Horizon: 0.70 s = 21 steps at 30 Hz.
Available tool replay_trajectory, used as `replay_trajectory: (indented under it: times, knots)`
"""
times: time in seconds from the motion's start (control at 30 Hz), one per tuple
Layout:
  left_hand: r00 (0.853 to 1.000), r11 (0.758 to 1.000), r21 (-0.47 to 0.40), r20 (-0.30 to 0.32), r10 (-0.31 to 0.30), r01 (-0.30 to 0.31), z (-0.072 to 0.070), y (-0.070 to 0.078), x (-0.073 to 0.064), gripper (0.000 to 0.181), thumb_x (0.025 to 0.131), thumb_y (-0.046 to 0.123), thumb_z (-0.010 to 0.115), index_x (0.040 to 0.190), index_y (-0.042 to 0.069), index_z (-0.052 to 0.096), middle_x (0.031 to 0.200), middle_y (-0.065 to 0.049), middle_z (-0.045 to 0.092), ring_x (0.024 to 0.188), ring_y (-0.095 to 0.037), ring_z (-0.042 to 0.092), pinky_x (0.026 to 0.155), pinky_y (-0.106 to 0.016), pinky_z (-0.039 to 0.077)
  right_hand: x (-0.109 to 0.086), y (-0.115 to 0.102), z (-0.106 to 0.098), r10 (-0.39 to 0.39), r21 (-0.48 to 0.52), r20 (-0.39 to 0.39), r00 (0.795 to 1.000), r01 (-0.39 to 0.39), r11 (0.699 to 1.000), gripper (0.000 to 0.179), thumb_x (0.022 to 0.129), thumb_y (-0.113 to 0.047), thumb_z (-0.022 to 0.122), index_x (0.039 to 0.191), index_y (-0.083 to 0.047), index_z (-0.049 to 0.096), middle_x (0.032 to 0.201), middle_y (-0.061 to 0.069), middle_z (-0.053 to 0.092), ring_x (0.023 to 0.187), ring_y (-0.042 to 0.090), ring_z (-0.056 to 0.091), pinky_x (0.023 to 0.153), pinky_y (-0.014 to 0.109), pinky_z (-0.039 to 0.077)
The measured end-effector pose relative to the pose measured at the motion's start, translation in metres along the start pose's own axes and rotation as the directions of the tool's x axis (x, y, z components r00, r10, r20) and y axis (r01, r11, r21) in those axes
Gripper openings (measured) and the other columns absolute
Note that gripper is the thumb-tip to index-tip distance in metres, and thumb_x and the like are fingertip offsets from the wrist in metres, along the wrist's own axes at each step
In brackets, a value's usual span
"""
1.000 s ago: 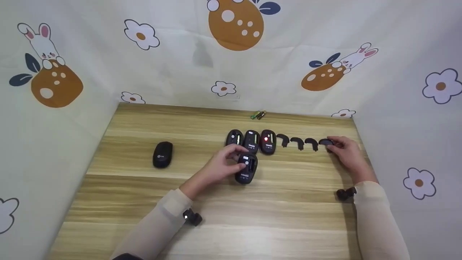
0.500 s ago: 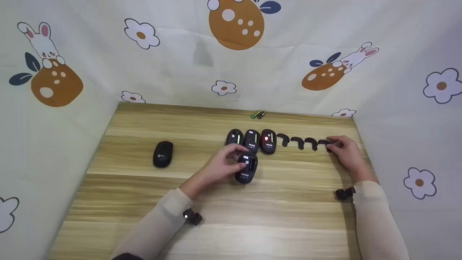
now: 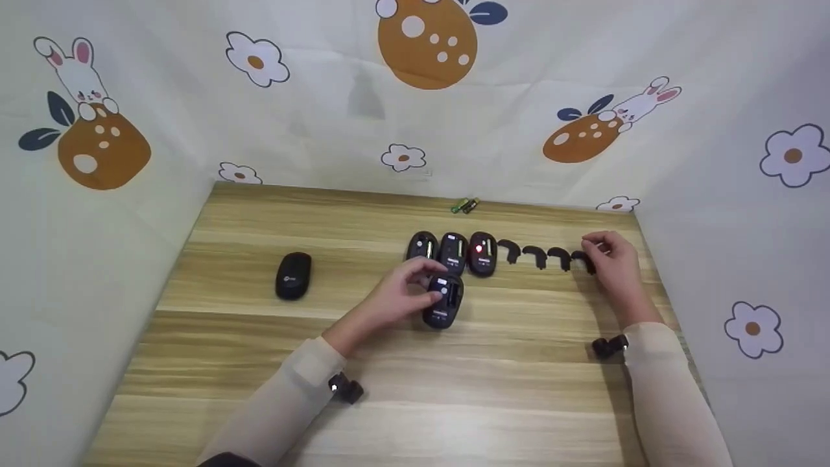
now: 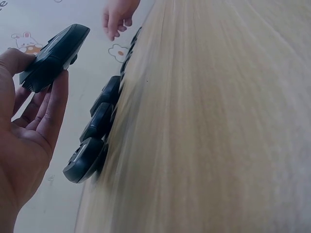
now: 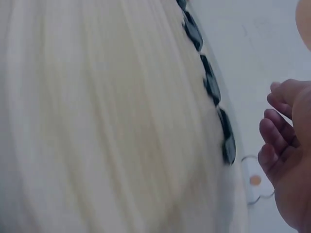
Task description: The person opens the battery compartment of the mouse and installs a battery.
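My left hand [image 3: 389, 298] holds a black computer mouse [image 3: 442, 314] underside up, pinched between thumb and fingers. Its battery slot is uncovered and dark, and the left wrist view shows this mouse [image 4: 56, 56] raised off the table. On the far right, my right hand [image 3: 616, 272] hovers just over a curved black battery cover [image 3: 581, 261], the last in a row of several. In the right wrist view its loosely bent fingers [image 5: 274, 131] hold nothing and stand apart from the covers.
Three upturned mice [image 3: 482, 256] stand side by side behind the held one, each with a battery inside; one glows red. Two loose batteries [image 3: 464, 206] lie at the table's back edge. Another black mouse [image 3: 293, 277] sits right side up at left. Patterned cloth [image 3: 324, 117] surrounds the table.
My right hand has laid the battery cover down at the end of the row, let go and lifted slightly away. The left hand and its mouse have stayed in place.
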<state>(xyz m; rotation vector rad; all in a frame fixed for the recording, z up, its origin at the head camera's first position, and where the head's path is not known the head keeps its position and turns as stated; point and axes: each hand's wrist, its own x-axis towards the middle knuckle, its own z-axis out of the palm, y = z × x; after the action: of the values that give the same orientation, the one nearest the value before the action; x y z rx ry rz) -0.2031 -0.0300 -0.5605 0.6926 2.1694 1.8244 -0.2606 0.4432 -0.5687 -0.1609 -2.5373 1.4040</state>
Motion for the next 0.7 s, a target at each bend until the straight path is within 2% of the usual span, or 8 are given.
replay_trajectory:
  times: [0.13,0.27,0.53,0.7]
  knots:
    - [1.000,1.000,-0.015,-0.005,-0.012,0.012,-0.001,-0.001,0.000,0.044,0.095,0.011,0.084,0.136,0.019,0.072,0.128,-0.001,0.072,0.113,-0.027,0.069,0.111,-0.058,0.051,0.006,-0.020,0.014,-0.007,-0.029,0.009,1.000,0.007,1.000,0.027,0.109,-0.021,0.072,0.116,0.004,0.075,0.098,0.008,0.067,0.089,0.014,0.059,0.069,0.017,0.051]
    - [0.999,0.999,-0.025,-0.004,-0.032,0.032,-0.001,0.000,-0.001,0.044,0.095,0.011,0.084,0.137,0.020,0.072,0.128,-0.002,0.071,0.114,-0.027,0.069,0.112,-0.060,0.051,0.016,-0.038,0.033,-0.002,-0.040,0.061,0.998,0.004,0.999,0.031,0.110,-0.025,0.070,0.119,0.004,0.074,0.100,0.009,0.067,0.092,0.016,0.059,0.070,0.017,0.051]
    - [1.000,0.999,-0.027,-0.002,-0.029,0.029,-0.003,0.001,0.000,0.046,0.095,0.007,0.083,0.137,0.017,0.071,0.129,-0.006,0.070,0.112,-0.028,0.070,0.107,-0.058,0.057,0.033,-0.066,0.081,-0.095,-0.057,0.130,0.987,0.103,0.993,0.030,0.110,-0.024,0.070,0.124,0.002,0.072,0.107,0.014,0.069,0.091,0.020,0.059,0.073,0.022,0.048]
    - [0.999,0.999,-0.022,-0.004,-0.041,0.041,-0.005,0.003,-0.001,0.045,0.095,0.007,0.083,0.137,0.018,0.071,0.130,-0.006,0.069,0.113,-0.027,0.069,0.107,-0.056,0.057,0.042,-0.081,0.112,-0.082,-0.041,0.175,0.981,0.090,0.995,0.034,0.108,-0.021,0.070,0.129,0.006,0.067,0.107,0.012,0.065,0.091,0.022,0.058,0.077,0.027,0.048]
